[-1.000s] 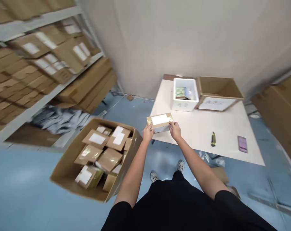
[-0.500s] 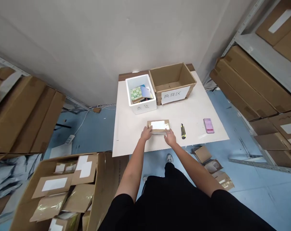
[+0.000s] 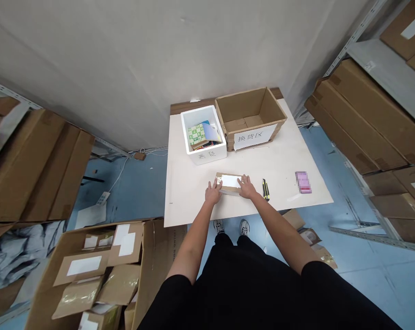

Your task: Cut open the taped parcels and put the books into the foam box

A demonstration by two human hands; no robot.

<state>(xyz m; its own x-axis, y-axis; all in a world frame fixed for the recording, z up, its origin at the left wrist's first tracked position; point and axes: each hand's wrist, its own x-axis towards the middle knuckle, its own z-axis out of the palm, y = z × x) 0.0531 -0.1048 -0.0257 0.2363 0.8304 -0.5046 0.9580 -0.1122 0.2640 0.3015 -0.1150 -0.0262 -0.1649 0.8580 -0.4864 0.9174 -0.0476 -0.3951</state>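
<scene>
Against the grey wall (image 3: 125,55), a white table (image 3: 185,192) stands on blue floor (image 3: 142,192), with a white tub (image 3: 209,156) and a cardboard bin (image 3: 255,137) along its back. Tabletop stretches from the small box (image 3: 230,181) to the left edge; a knife (image 3: 265,189) lies near the right hand (image 3: 247,188). The box lies between this and the left hand (image 3: 213,192), fingers partly spread on its ends; whether they pinch it, I cannot tell.

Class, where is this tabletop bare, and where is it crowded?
Bare: tabletop left of the left hand, and between open carton and knife. Crowded: the back, with white bin and carton; the front, from parcel to knife.
</scene>
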